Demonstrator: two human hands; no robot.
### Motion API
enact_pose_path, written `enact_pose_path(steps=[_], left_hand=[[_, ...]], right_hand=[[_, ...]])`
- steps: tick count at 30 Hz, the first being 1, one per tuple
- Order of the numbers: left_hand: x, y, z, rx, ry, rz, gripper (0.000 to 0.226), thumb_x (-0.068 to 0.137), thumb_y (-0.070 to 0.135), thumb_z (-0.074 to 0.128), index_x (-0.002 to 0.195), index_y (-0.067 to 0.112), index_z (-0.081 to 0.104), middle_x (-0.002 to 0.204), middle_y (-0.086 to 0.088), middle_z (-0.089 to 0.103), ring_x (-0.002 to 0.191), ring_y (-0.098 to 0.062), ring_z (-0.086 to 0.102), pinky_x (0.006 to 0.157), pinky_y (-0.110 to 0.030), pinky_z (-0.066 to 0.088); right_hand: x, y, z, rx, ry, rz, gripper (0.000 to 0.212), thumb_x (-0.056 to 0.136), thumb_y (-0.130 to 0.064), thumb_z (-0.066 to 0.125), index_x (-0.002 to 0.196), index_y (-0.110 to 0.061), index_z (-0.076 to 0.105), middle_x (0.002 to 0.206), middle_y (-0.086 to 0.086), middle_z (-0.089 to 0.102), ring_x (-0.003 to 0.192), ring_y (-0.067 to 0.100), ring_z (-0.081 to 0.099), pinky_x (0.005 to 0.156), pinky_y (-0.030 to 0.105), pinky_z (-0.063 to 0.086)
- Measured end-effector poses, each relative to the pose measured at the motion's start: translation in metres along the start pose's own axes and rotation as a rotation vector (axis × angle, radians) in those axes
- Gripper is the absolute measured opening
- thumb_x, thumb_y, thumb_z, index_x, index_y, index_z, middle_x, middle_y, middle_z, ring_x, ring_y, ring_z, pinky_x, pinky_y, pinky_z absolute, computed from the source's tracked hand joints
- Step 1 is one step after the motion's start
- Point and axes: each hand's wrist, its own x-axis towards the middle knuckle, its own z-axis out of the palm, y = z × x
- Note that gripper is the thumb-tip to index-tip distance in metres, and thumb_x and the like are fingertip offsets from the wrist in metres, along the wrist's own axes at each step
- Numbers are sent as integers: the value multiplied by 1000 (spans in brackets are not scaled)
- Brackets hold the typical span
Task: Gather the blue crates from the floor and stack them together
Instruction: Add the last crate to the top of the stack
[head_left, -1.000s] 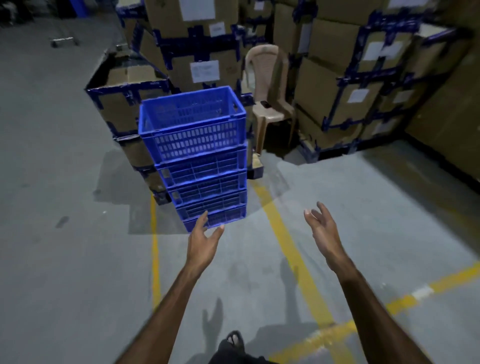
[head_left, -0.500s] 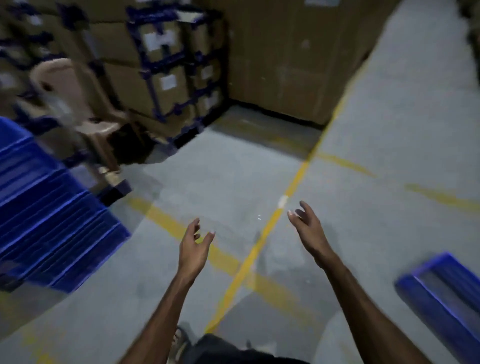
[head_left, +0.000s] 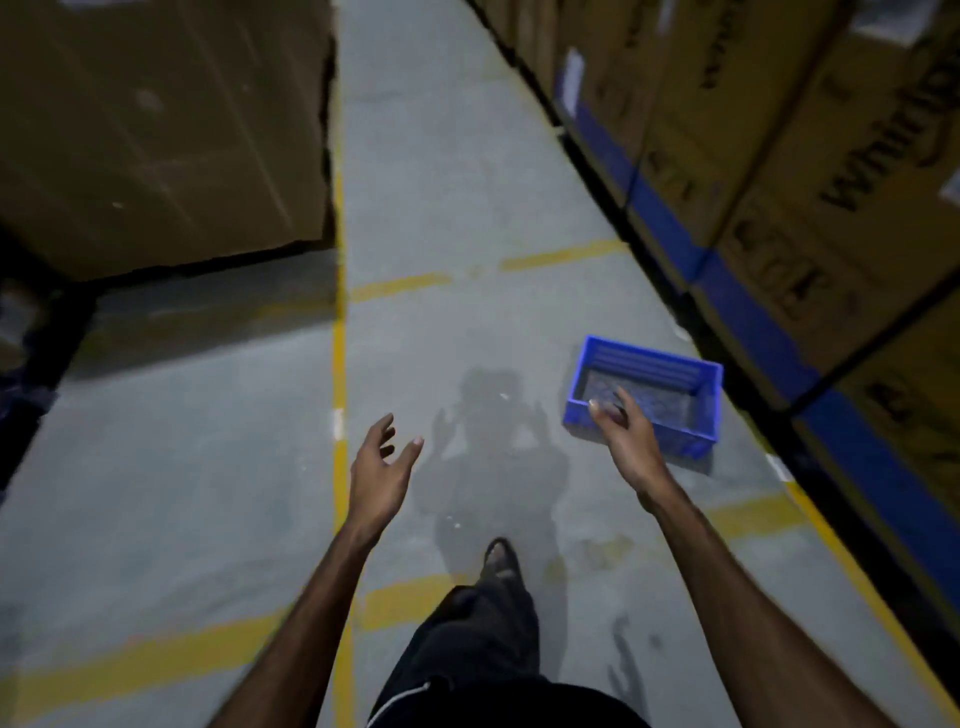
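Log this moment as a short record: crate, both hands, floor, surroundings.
crate: one blue crate upright on the floor, open top up, near the boxes on the right
left hand: empty, fingers relaxed, raised over the floor
right hand: empty, fingers loose, overlapping the crate's near rim in view; contact cannot be told
floor: grey concrete, yellow lines
surroundings: stacked cardboard boxes on both sides of the aisle

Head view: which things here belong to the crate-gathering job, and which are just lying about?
Job:
- blue crate, upright on the floor
- right hand, open, in front of the crate's near rim; contact unclear
- left hand, open, holding nothing

Lying about:
- stacked cardboard boxes along the right
- large carton on the left
- yellow floor lines
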Motion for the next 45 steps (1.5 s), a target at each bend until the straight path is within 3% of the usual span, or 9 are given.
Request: enact_pose_path(steps=[7,10,11,15,22,29,34,38,45], left_hand=[[101,62,128,24,-179,81,64,95,36,74,152,21,49,148,-8,57,124,-24,59,103,-47,52],[141,96,180,25,-248,87,63,95,34,74,152,20,50,147,-9,58,123,-24,59,104,-47,52],[153,107,197,23,-270,99,63,95,34,74,151,20,50,146,-9,58,122,-24,59,104,-46,52],[198,138,255,62,-349,117,65,94,37,74,152,22,49,146,-8,58,122,-23,60,103,-49,54],[244,162,325,122,-402,84,67,94,41,74,153,25,48,148,-6,56,124,-25,60,96,-57,57],[278,176,400,166,-305,-17,66,94,38,74,152,20,49,146,-11,58,122,-27,62,103,-47,53],[282,175,456,192,-223,-150,66,94,39,74,152,18,49,145,-12,58,117,-23,61,91,-34,50],[302,154,498,266,-251,-232,69,92,44,75,151,19,50,143,-12,61,119,-26,64,99,-40,52],[382,69,571,374,-352,-396,71,88,54,75,149,23,53,138,-9,64,117,-29,66,98,-41,52]], right_hand=[[74,7,-97,22,177,61,76,95,-52,67,158,-22,37,146,6,57,132,20,55,110,39,44],[113,4,-138,-9,257,86,115,65,-89,67,157,-25,38,142,7,61,129,21,59,108,45,48],[124,-2,-148,-6,260,97,120,62,-91,66,158,-25,37,142,6,61,130,22,59,106,45,48],[170,-14,-183,-6,316,141,70,101,-42,62,160,-18,34,148,8,54,131,24,54,95,35,42],[240,-4,-243,-22,338,230,77,98,-53,62,162,-24,29,159,8,45,141,28,48,111,56,43],[336,17,-303,-41,250,282,76,100,-52,60,161,-21,29,159,6,44,143,30,45,113,57,40],[404,37,-344,-105,129,356,71,100,-51,60,159,-22,35,156,6,47,140,30,48,110,54,44],[455,69,-366,-147,63,420,70,103,-43,59,161,-16,31,157,11,46,139,31,48,106,46,44],[544,189,-369,-174,36,586,75,99,-46,63,160,-14,33,158,16,44,142,34,46,115,54,39]])
